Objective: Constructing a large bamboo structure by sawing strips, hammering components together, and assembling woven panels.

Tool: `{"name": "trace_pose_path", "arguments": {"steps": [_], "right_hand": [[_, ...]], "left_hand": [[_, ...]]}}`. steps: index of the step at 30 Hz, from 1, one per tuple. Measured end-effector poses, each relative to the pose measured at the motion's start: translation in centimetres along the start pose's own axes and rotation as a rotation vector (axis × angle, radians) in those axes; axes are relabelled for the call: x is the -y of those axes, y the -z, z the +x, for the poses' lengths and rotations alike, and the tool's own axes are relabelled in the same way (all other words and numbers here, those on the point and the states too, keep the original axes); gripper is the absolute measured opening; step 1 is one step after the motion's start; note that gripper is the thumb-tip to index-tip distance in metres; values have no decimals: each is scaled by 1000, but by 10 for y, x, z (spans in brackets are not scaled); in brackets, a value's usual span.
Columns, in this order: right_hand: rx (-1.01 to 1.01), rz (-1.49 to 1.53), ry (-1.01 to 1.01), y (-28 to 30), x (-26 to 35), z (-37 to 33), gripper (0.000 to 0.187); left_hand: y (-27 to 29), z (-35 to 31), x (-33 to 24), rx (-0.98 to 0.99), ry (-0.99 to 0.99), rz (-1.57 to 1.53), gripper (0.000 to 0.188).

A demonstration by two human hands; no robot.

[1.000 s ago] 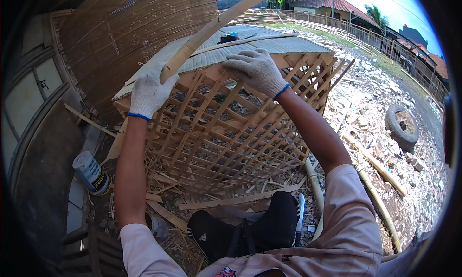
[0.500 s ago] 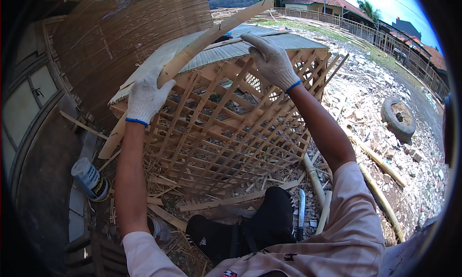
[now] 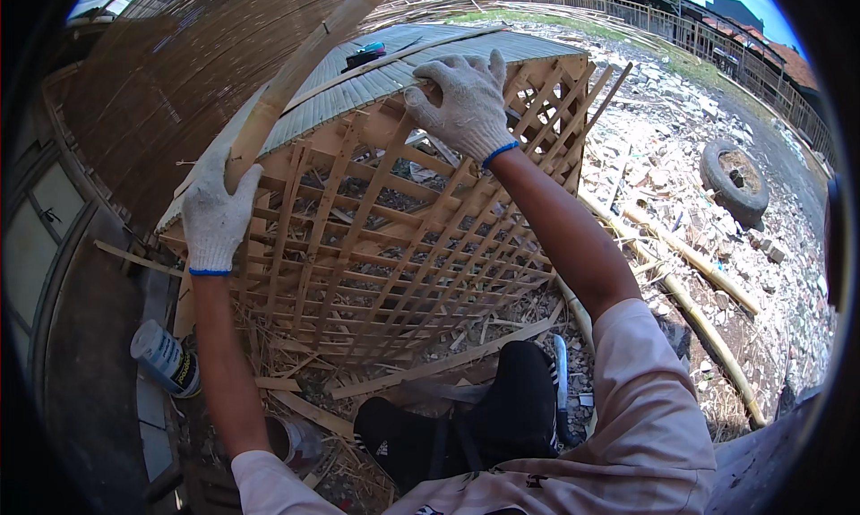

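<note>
Beside rubble (image 3: 647, 112), close in front: lattice frame (image 3: 374, 185) with ribbed top (image 3: 528, 51). Across its left corner, wide bamboo strip (image 3: 300, 81) slanting up and away, gripped by the left hand (image 3: 218, 215) between thumb and fingers, probably for steadiness. Right hand (image 3: 461, 107) half-open by the front edge, perhaps for bracing; can't tell if touching. On top, between both: teal-and-black item (image 3: 363, 56), possibly in the way.
</note>
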State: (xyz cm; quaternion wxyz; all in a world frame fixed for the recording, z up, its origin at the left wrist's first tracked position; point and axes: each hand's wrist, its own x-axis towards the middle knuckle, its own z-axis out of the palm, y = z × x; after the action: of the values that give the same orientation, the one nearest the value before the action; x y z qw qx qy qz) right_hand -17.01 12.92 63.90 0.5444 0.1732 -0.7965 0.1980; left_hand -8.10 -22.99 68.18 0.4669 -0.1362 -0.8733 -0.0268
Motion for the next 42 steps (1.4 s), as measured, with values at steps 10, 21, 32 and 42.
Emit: {"name": "trace_pose_path", "arguments": {"steps": [10, 21, 32, 42], "right_hand": [[-1, -28, 2, -3, -6, -1, 55], [-110, -13, -47, -13, 10, -11, 62], [-77, 586, -250, 21, -8, -26, 61], [-129, -163, 209, 28, -22, -22, 58]], "left_hand": [[1, -5, -3, 45, -105, 72, 50], [6, -6, -1, 64, -144, 21, 50], [9, -17, -13, 4, -192, -15, 54], [-14, -1, -28, -41, -389, 73, 61]]}}
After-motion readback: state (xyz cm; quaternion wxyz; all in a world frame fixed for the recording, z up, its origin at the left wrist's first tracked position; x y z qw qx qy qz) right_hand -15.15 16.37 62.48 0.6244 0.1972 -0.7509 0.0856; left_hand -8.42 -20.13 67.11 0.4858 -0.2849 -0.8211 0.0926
